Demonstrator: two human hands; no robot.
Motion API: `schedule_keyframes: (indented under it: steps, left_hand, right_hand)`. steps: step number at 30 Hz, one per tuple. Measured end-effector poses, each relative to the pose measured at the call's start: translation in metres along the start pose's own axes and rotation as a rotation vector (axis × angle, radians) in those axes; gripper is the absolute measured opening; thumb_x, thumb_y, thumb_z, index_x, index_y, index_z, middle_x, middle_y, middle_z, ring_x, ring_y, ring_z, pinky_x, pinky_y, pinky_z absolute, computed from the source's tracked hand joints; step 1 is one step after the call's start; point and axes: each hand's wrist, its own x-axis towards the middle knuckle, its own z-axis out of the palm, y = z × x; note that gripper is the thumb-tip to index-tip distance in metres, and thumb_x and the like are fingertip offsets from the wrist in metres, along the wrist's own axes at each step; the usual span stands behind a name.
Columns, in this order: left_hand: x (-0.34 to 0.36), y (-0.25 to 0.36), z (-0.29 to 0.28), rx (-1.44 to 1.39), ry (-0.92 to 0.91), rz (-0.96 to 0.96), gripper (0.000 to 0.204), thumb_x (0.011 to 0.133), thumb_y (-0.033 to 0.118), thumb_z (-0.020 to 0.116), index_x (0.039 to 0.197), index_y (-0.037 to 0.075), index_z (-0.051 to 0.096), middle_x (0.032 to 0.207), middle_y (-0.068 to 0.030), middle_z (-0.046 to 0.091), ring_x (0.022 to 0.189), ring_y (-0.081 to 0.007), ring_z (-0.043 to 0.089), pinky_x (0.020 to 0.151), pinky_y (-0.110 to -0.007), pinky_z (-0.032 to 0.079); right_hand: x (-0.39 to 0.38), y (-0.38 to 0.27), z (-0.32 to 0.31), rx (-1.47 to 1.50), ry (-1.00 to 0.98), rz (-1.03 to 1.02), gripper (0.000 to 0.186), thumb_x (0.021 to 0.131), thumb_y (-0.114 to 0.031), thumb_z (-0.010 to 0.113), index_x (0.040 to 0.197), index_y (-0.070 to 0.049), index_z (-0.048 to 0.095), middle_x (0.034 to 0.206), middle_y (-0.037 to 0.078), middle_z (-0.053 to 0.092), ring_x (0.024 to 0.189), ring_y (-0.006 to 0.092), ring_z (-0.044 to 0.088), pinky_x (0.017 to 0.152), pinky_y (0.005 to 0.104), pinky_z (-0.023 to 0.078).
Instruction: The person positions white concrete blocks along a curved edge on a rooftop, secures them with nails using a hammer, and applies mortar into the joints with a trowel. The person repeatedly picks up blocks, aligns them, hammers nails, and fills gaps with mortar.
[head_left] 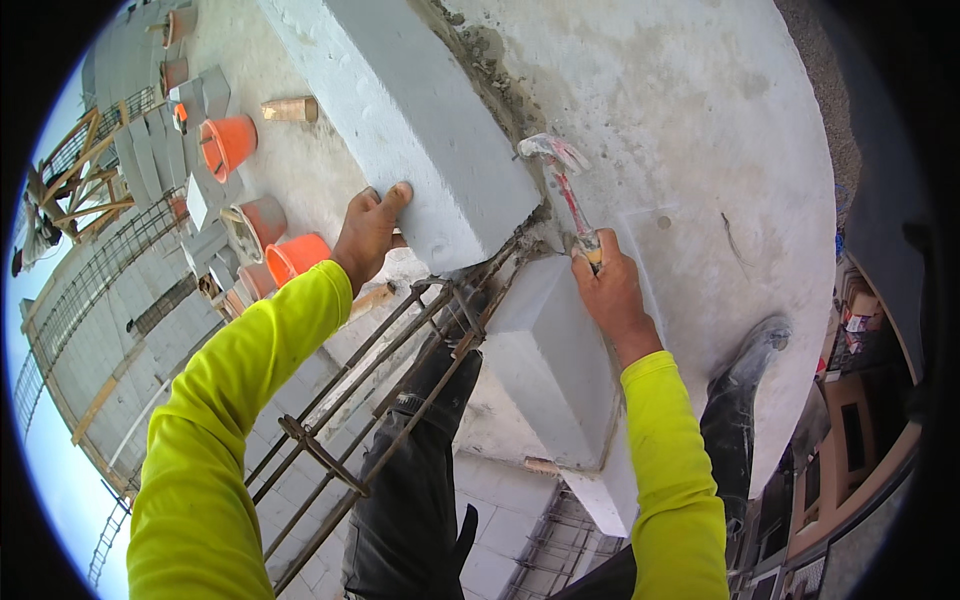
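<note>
**Your yellow sleeves point(215, 410) reach toward a grey block point(430, 130) and a hammer point(570, 190)**

Your sleeves lie nearest, and beyond your fingers spreads a pale, stained concrete slab point(720, 90) in the open air. Mortar crumbs point(490, 60) roughen the strip along the block, above and between both hands. Your boot point(768, 345) stands on the slab, below and right of your right fingers.

Well left of your left hand point(365, 235) are the buckets: an orange bucket point(229, 145) with something dark at its mouth, a mortar-smeared bucket point(258, 222) with greyish contents too unclear to name, and another orange bucket point(297, 257) near your left wrist.

Your left fingers and thumb bear against the smooth block's lower left edge; you cannot tell here whether they grip it. Your right hand point(612, 295) is closed round the hammer's handle, its worn red shaft and mortar-caked claw head reaching up and left of those fingers, just beside the block's end. Below your fingers, a cage of rusty ribbed bars point(370, 400) slants down-left, beside a second smooth grey block point(545, 350) directly below your right hand.
</note>
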Motion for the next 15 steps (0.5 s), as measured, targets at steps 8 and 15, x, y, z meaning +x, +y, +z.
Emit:
schedule_keyframes:
  steps: [8,15]
  left_hand:
    - [0.002,-0.001,-0.002,0.027,-0.01,0.028,0.067,0.091,0.051,0.066,0.121,-0.006,0.051,0.113,-0.0164,0.063,0.1,-0.025,0.066,0.085,-0.041,0.057]
    - [-0.002,0.004,0.001,0.047,-0.03,0.018,0.066,0.093,0.048,0.065,0.124,-0.009,0.05,0.117,-0.0198,0.063,0.105,-0.0277,0.066,0.087,-0.045,0.058]
  right_hand:
    - [0.001,0.004,0.004,0.038,0.047,0.036,0.02,0.09,-0.011,0.065,0.103,-0.002,0.052,0.073,0.021,0.064,0.066,0.0409,0.065,0.059,0.0439,0.051]
    - [0.003,0.011,0.01,0.168,0.155,0.027,0.02,0.089,-0.011,0.065,0.102,-0.003,0.053,0.073,0.02,0.063,0.066,0.0408,0.065,0.059,0.044,0.051]
